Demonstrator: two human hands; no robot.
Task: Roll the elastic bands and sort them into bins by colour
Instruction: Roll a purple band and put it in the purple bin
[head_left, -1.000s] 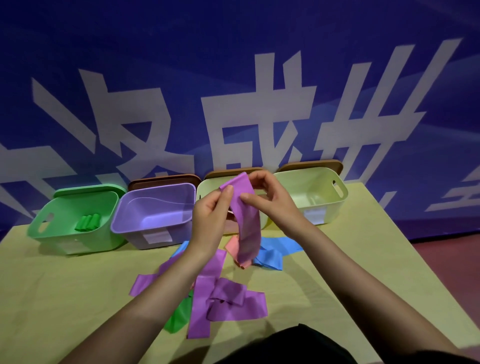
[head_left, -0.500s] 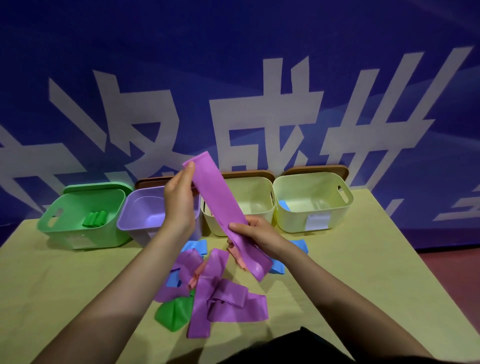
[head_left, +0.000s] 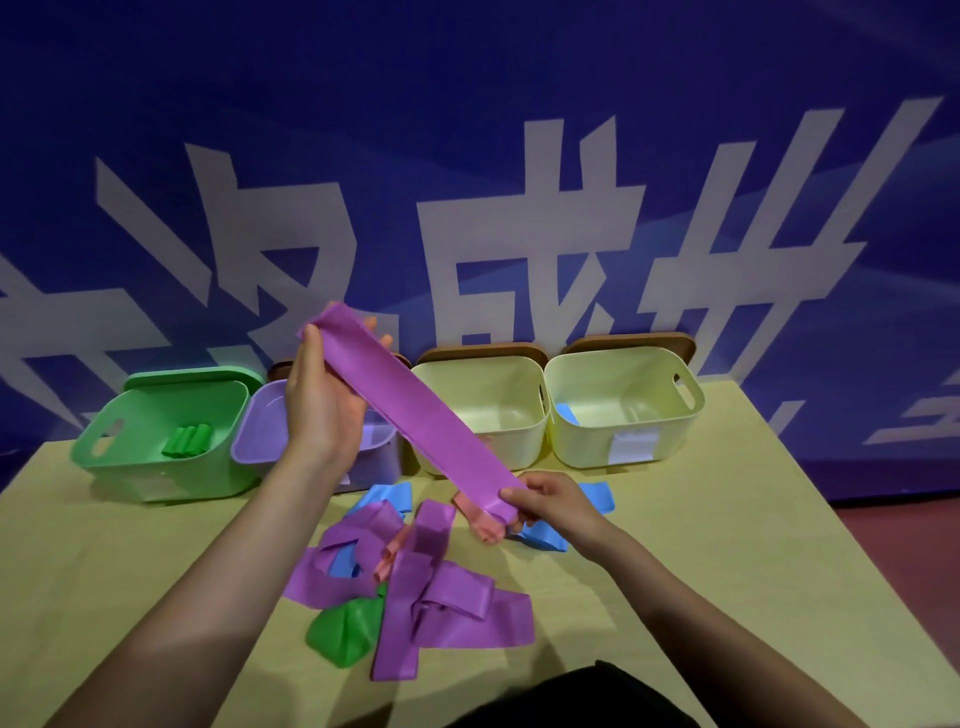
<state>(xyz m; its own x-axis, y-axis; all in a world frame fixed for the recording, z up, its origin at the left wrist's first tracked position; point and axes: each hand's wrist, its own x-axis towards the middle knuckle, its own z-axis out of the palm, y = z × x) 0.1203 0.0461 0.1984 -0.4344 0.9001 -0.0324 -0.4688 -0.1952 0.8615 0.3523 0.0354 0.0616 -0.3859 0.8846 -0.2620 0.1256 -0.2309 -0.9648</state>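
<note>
Purple band (head_left: 415, 415) stretched taut: left hand (head_left: 322, 400) fingers pinching upper end, right hand (head_left: 550, 501) fingers pinching lower end.

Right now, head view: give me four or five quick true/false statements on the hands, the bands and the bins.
1. Both hands hold one purple band stretched between them. True: the left hand grips its upper end, the right hand pinches its lower end.
2. The green bin is empty. False: green rolls lie inside.
3. The purple bin stands at the far right. False: the purple bin is second from the left, beside the green one.
4. Loose bands lie piled on the table. True: the loose bands are purple, blue, pink and green.
5. The held band is already rolled. False: it is flat at full length.
</note>
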